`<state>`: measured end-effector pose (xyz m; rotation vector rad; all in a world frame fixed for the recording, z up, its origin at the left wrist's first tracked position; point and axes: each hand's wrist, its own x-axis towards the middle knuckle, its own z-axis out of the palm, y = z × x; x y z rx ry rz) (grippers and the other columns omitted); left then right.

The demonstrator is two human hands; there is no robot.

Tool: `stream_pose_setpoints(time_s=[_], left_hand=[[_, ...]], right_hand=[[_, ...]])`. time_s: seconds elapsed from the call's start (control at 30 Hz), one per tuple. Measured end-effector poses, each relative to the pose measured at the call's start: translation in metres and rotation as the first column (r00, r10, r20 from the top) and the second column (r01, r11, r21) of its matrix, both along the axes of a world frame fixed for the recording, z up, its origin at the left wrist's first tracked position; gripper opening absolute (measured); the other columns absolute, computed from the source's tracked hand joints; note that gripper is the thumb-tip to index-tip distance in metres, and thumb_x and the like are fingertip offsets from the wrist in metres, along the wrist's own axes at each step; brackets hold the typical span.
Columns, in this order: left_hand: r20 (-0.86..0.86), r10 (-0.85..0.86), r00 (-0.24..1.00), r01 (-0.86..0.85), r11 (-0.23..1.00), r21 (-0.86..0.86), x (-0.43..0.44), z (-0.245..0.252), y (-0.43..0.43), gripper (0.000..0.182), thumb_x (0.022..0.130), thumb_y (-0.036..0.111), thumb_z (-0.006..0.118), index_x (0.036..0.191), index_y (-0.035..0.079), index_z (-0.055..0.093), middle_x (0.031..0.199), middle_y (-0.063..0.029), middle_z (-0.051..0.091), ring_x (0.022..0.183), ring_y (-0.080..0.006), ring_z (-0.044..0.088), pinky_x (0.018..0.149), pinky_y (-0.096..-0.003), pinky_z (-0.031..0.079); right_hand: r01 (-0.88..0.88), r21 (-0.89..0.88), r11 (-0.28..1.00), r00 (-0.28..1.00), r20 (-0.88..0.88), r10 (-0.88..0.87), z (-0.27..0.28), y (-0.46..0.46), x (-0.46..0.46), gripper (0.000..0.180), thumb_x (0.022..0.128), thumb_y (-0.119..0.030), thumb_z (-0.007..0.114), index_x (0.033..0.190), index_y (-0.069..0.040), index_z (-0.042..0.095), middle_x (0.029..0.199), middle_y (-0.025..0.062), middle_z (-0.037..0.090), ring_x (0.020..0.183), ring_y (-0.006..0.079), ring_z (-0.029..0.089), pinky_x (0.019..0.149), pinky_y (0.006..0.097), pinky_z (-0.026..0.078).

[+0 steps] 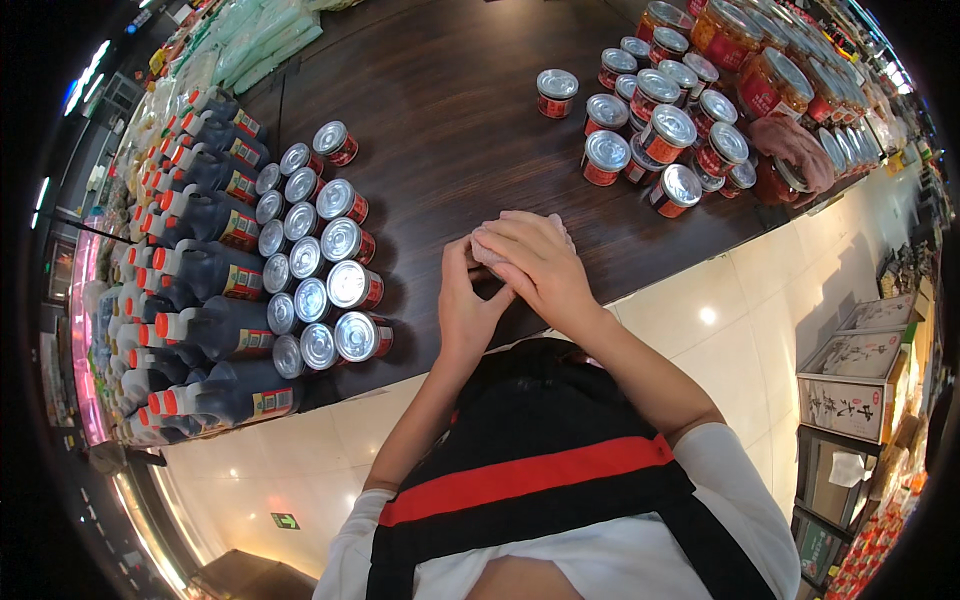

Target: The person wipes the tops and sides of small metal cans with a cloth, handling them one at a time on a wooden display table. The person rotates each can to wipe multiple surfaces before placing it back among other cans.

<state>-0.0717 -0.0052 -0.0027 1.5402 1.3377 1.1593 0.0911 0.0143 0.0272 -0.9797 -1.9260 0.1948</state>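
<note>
Both hands are together over the near part of a dark wooden table (420, 150). My right hand (541, 266) presses a pink cloth (561, 226) onto something that the hands and the cloth largely hide; what it is I cannot tell. My left hand (466, 300) curls around the left side of the same bundle, thumb towards me. To the left stand rows of small jars with silver lids (350, 285) and red labels. A loose group of like jars (606, 156) is at the right, some stacked on others.
Large plastic bottles of dark liquid (225, 274) with red caps line the left end. Bigger jars with red labels (772, 82) crowd the far right, beside another pink cloth (795, 150). Green plastic bags (262, 37) lie at the far left. Cartons (844, 405) stand on the right.
</note>
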Motion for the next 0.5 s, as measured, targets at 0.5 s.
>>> stream_pose_setpoints(time_s=[0.5], left_hand=[[-0.047,-0.015,0.999,0.019,0.996,0.082,0.002,0.003,-0.004,0.086,0.082,0.004,0.089,0.155,0.005,0.043,0.144,-0.0137,0.056,0.124,-0.0283,0.066,0.106,-0.0408,0.056]], right_hand=[[0.040,-0.017,0.999,0.999,-0.013,-0.040,-0.002,-0.002,0.003,0.041,0.097,-0.019,0.076,0.136,-0.007,0.072,0.133,0.0102,0.072,0.129,0.0351,0.064,0.108,0.0454,0.053]])
